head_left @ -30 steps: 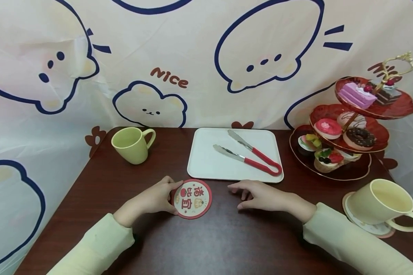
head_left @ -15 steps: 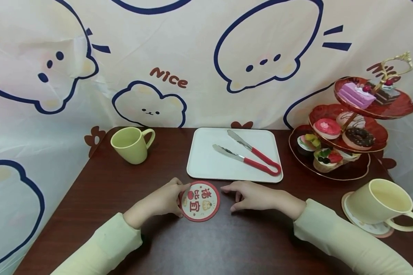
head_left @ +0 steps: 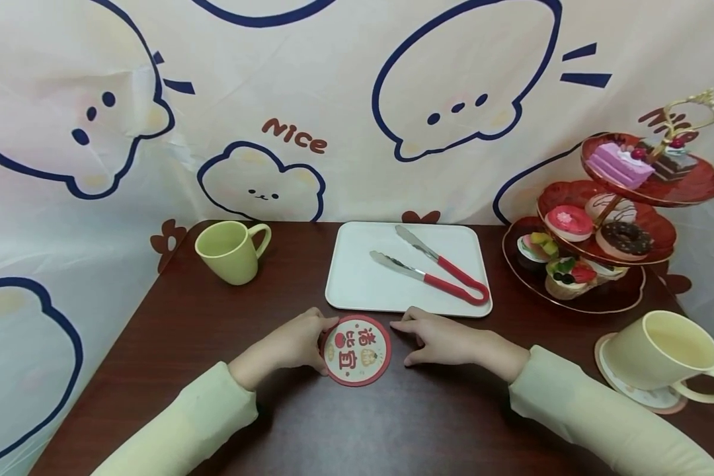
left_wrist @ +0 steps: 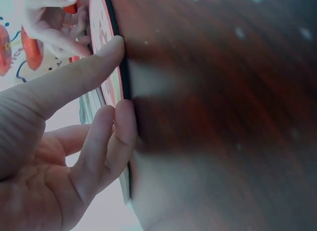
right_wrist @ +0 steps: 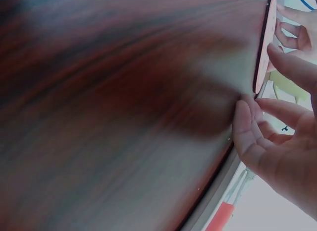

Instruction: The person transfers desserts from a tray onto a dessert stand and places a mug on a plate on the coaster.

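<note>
A round coaster [head_left: 357, 354] with a red rim, red characters and small pictures lies flat on the dark wooden table, in front of the white tray. My left hand [head_left: 294, 342] grips its left edge; in the left wrist view the thumb and fingers are spread along the rim of the coaster [left_wrist: 113, 85]. To the right of the coaster, my right hand [head_left: 443, 338] hovers low with loosely bent fingers, holding nothing. In the right wrist view its fingertips are close to the table beside the coaster [right_wrist: 266, 47], with a small gap apparent.
The white tray [head_left: 351, 277] carries red-handled tongs [head_left: 452, 287]. A green mug [head_left: 229, 254] stands at the back left. At right, a cream mug [head_left: 657, 357] sits on another coaster [head_left: 666, 400], below a three-tier red stand [head_left: 631, 284] of cakes and donuts.
My left hand has slid the coaster to the right along the table. My right hand first moved left towards it, then shifted slightly back right.
</note>
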The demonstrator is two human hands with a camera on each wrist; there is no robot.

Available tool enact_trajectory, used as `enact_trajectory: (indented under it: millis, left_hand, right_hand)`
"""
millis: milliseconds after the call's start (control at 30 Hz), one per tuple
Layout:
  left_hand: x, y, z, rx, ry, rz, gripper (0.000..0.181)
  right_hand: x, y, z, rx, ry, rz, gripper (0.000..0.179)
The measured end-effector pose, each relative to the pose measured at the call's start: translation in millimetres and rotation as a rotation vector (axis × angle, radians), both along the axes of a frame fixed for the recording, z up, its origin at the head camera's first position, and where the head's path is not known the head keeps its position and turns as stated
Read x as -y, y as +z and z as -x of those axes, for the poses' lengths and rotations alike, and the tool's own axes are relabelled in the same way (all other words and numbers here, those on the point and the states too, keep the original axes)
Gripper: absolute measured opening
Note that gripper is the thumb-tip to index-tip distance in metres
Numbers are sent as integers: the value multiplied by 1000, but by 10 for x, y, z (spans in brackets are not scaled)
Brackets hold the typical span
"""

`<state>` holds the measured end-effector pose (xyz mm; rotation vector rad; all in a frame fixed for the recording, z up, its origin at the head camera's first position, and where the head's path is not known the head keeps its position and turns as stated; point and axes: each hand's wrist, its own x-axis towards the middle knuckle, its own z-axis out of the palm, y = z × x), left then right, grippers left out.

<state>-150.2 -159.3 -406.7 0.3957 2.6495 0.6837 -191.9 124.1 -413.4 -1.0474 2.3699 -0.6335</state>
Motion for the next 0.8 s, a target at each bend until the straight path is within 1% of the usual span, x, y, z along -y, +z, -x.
enact_trajectory:
  millis: [100, 200, 300, 367, 467, 567, 600, 633, 800]
  left_hand:
    - [-79, -14, 6, -16, -25, 11, 92]
    - [-164, -37, 18, -32, -60, 16, 93]
    - [-257, -50, 25, -51, -98, 8, 91]
    - [-318, -53, 24, -54, -112, 2, 90]
    - [-398, -51, 9, -55, -121, -4, 89]
    - [-458, -58, -12, -60, -117, 0, 89]
    - [-474, -59, -20, -65, -116, -1, 88]
    - [-487, -61, -27, -72, -116, 0, 88]
    - [-545, -77, -48, -109, -122, 11, 89]
  right_hand:
    - [-31, -4, -12, -11, -10, -14, 69]
    - [-68, -3, -13, -13, -6, -1, 70]
    - [-113, -8, -5, -23, -10, 7, 69]
    - [-142, -12, 1, -27, -14, 10, 68]
    - [-184, -25, 0, -29, -23, 5, 66]
    - [-224, -32, -16, -28, -23, 15, 66]
    - [-256, -71, -2, -41, -9, 24, 66]
    - [-271, -74, -7, -41, -10, 27, 66]
    - [-347, -88, -17, -49, -44, 30, 66]
